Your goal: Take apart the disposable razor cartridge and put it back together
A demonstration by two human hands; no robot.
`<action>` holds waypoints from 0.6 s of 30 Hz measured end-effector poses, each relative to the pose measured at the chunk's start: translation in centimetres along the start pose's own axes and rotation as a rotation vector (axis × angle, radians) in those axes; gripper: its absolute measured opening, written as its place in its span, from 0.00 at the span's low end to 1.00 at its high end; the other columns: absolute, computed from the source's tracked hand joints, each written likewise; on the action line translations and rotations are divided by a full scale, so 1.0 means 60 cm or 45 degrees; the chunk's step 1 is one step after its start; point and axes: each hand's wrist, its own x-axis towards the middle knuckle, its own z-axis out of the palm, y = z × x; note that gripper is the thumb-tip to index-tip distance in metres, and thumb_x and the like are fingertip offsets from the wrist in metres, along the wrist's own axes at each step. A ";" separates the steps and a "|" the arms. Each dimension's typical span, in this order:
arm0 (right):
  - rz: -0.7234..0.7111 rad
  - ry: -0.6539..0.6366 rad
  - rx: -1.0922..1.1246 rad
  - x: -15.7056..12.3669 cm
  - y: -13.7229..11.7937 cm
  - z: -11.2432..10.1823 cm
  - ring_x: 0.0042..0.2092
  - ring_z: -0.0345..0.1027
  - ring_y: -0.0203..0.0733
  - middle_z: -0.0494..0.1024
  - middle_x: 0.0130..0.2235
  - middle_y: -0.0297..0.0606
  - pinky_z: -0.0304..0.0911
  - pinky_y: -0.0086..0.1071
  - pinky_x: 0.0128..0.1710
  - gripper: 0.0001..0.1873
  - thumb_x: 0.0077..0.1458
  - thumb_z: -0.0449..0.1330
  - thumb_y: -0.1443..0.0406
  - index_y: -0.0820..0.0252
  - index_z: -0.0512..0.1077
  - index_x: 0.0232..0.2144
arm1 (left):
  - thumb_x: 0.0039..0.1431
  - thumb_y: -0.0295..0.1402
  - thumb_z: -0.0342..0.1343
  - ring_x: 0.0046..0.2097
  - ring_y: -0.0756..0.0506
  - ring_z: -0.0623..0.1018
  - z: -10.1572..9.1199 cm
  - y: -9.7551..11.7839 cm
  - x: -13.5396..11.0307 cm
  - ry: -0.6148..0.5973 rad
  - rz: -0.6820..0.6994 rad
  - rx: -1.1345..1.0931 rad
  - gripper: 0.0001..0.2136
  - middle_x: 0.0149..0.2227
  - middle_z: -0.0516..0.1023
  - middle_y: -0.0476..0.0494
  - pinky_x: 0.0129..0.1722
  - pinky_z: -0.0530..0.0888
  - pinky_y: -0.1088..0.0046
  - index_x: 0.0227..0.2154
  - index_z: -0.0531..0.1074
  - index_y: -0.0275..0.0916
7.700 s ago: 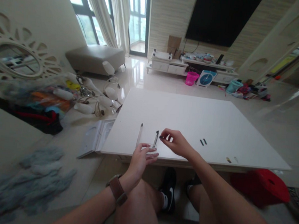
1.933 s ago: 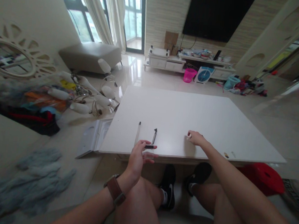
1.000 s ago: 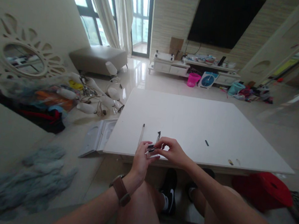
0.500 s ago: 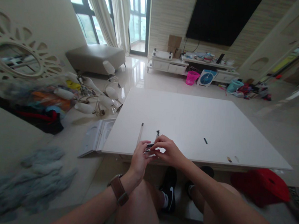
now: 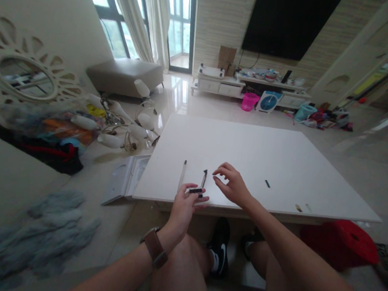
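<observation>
My left hand (image 5: pixel 185 203) is at the table's near edge, its fingers closed around a small black bar-shaped piece (image 5: pixel 195 190). Part of that piece is covered by the fingers, and its kind is unclear. To its right, above the tabletop, my right hand (image 5: pixel 230 181) has thumb and fingertips apart with nothing visible between them. A thin pale stick with a dark tip (image 5: pixel 182 174) lies just beyond my left hand. Between the two hands rests a slim piece with a black top (image 5: pixel 205 176). A short black strip (image 5: pixel 267 183) lies farther right on the white table (image 5: pixel 241 149).
Two tiny pieces, one brownish (image 5: pixel 298 208) and one pale (image 5: pixel 307 207), lie near the table's front right. A red stool-like object (image 5: pixel 344 244) stands at the right. On the floor at left are an open white box (image 5: pixel 123 178) and a lamp with several white shades (image 5: pixel 137 131).
My right hand has let go of the small piece and moved up and to the right, its fingers parting. The left hand stays nearly in place, holding the black piece.
</observation>
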 end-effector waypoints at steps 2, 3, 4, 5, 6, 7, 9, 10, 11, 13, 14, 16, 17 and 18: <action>0.159 -0.052 -0.164 0.001 0.048 -0.011 0.40 0.67 0.39 0.71 0.38 0.38 0.63 0.32 0.41 0.04 0.58 0.59 0.69 0.59 0.74 0.34 | 0.55 0.28 0.59 0.38 0.40 0.84 0.001 0.000 0.000 0.002 -0.009 0.013 0.13 0.45 0.80 0.34 0.34 0.78 0.68 0.42 0.65 0.38; 0.264 -0.117 -0.259 -0.001 0.074 -0.015 0.41 0.67 0.39 0.72 0.39 0.37 0.63 0.32 0.42 0.04 0.58 0.59 0.69 0.60 0.75 0.33 | 0.55 0.29 0.59 0.38 0.40 0.84 0.001 0.000 0.000 0.000 -0.011 0.018 0.13 0.45 0.80 0.34 0.34 0.78 0.68 0.42 0.64 0.38; 0.372 -0.194 -0.362 -0.004 0.099 -0.019 0.41 0.68 0.38 0.72 0.39 0.37 0.63 0.32 0.44 0.05 0.59 0.58 0.68 0.60 0.75 0.34 | 0.55 0.29 0.59 0.38 0.40 0.84 0.001 0.000 0.000 -0.005 -0.012 0.022 0.13 0.45 0.80 0.34 0.34 0.78 0.68 0.42 0.65 0.38; 0.433 -0.234 -0.418 -0.009 0.124 -0.022 0.42 0.68 0.39 0.72 0.39 0.38 0.62 0.32 0.45 0.05 0.58 0.59 0.68 0.60 0.76 0.33 | 0.55 0.29 0.59 0.38 0.40 0.84 0.002 0.001 -0.001 -0.011 -0.012 0.026 0.13 0.45 0.80 0.34 0.34 0.78 0.68 0.42 0.65 0.38; 0.482 -0.265 -0.462 -0.014 0.148 -0.025 0.42 0.68 0.39 0.73 0.39 0.38 0.62 0.32 0.46 0.05 0.57 0.59 0.68 0.60 0.76 0.33 | 0.56 0.29 0.59 0.38 0.40 0.84 0.002 0.002 -0.001 -0.020 -0.013 0.031 0.13 0.45 0.80 0.34 0.35 0.78 0.68 0.42 0.65 0.38; 0.527 -0.285 -0.506 -0.020 0.171 -0.029 0.42 0.68 0.40 0.73 0.39 0.39 0.61 0.32 0.46 0.05 0.56 0.60 0.68 0.61 0.77 0.33 | 0.56 0.29 0.59 0.38 0.40 0.84 0.002 0.002 -0.002 -0.028 -0.018 0.036 0.12 0.45 0.80 0.34 0.34 0.78 0.69 0.42 0.65 0.38; 0.617 -0.317 -0.591 -0.033 0.212 -0.039 0.44 0.68 0.42 0.73 0.40 0.41 0.61 0.32 0.48 0.06 0.55 0.60 0.69 0.62 0.77 0.34 | 0.57 0.29 0.58 0.38 0.40 0.84 0.002 0.004 -0.004 -0.041 -0.032 0.048 0.12 0.44 0.80 0.35 0.33 0.78 0.69 0.42 0.65 0.37; 0.663 -0.328 -0.636 -0.039 0.230 -0.047 0.46 0.68 0.43 0.74 0.41 0.42 0.60 0.32 0.49 0.07 0.55 0.60 0.69 0.62 0.77 0.35 | 0.57 0.28 0.58 0.37 0.40 0.84 0.002 0.005 -0.005 -0.042 -0.037 0.054 0.11 0.44 0.80 0.34 0.33 0.78 0.70 0.42 0.65 0.37; 0.710 -0.335 -0.680 -0.045 0.248 -0.058 0.47 0.68 0.44 0.74 0.42 0.43 0.60 0.32 0.50 0.07 0.55 0.60 0.68 0.62 0.77 0.37 | 0.57 0.28 0.57 0.37 0.40 0.84 0.002 0.006 -0.005 -0.041 -0.038 0.061 0.11 0.44 0.80 0.34 0.32 0.78 0.70 0.42 0.65 0.37; 0.816 -0.330 -0.777 -0.059 0.281 -0.084 0.50 0.68 0.46 0.74 0.46 0.46 0.59 0.33 0.52 0.10 0.56 0.59 0.68 0.63 0.77 0.40 | 0.57 0.27 0.57 0.38 0.39 0.84 0.003 0.008 -0.006 -0.028 -0.032 0.069 0.11 0.45 0.79 0.34 0.32 0.78 0.70 0.43 0.65 0.37; 0.874 -0.323 -0.826 -0.066 0.295 -0.100 0.51 0.67 0.47 0.73 0.48 0.48 0.59 0.33 0.52 0.12 0.57 0.58 0.68 0.64 0.76 0.42 | 0.57 0.27 0.56 0.38 0.39 0.84 0.004 0.008 -0.006 -0.021 -0.030 0.069 0.11 0.45 0.79 0.33 0.32 0.78 0.70 0.43 0.65 0.37; 0.994 -0.313 -0.920 -0.084 0.321 -0.130 0.52 0.67 0.50 0.72 0.51 0.53 0.60 0.35 0.52 0.16 0.57 0.58 0.68 0.68 0.74 0.47 | 0.57 0.27 0.56 0.38 0.39 0.84 0.004 0.009 -0.005 -0.011 -0.038 0.060 0.11 0.45 0.79 0.33 0.32 0.78 0.70 0.42 0.65 0.36; 1.049 -0.320 -0.954 -0.093 0.331 -0.142 0.52 0.68 0.52 0.72 0.51 0.56 0.60 0.36 0.51 0.18 0.57 0.57 0.68 0.69 0.73 0.50 | 0.57 0.27 0.55 0.38 0.39 0.84 0.004 0.009 -0.004 -0.005 -0.045 0.053 0.11 0.45 0.79 0.33 0.32 0.78 0.70 0.42 0.65 0.36; 1.096 -0.338 -0.977 -0.103 0.340 -0.151 0.51 0.69 0.52 0.72 0.51 0.58 0.61 0.37 0.50 0.19 0.57 0.57 0.68 0.71 0.72 0.51 | 0.57 0.27 0.55 0.38 0.39 0.84 0.005 0.009 -0.004 -0.001 -0.055 0.045 0.10 0.44 0.80 0.34 0.31 0.78 0.70 0.42 0.65 0.36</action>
